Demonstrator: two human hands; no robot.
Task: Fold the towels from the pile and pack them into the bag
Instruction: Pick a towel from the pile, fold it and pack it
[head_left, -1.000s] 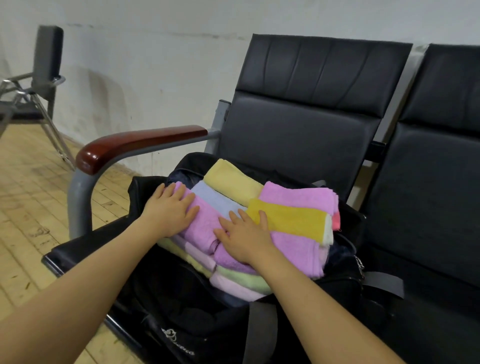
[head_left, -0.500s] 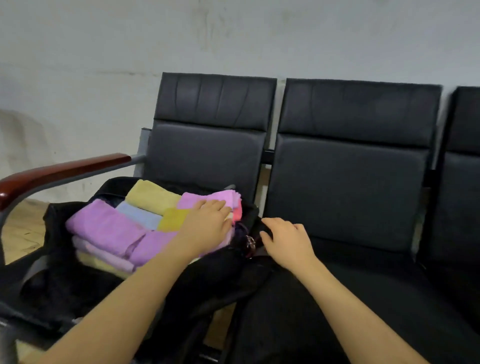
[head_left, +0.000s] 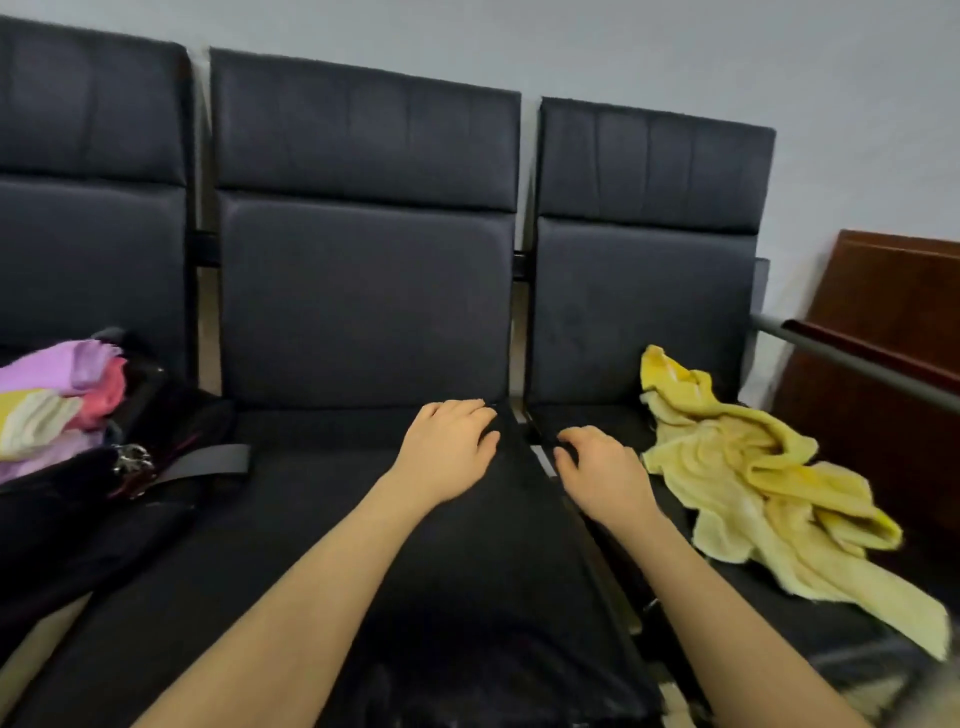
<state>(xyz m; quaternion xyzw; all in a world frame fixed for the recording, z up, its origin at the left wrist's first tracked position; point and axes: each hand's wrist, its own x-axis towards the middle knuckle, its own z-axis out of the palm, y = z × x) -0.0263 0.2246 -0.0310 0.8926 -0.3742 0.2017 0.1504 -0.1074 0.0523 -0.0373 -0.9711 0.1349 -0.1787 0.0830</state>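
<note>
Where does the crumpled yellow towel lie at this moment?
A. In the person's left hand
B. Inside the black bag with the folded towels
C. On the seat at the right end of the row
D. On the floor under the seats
C: the yellow towel lies loose on the rightmost seat, to the right of the right hand, and neither hand holds it.

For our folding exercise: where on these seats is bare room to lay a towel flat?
The middle seat is bare between the bag and the seat gap, apart from both hands' forearms. The right seat is crowded by the crumpled yellow towel.
</note>
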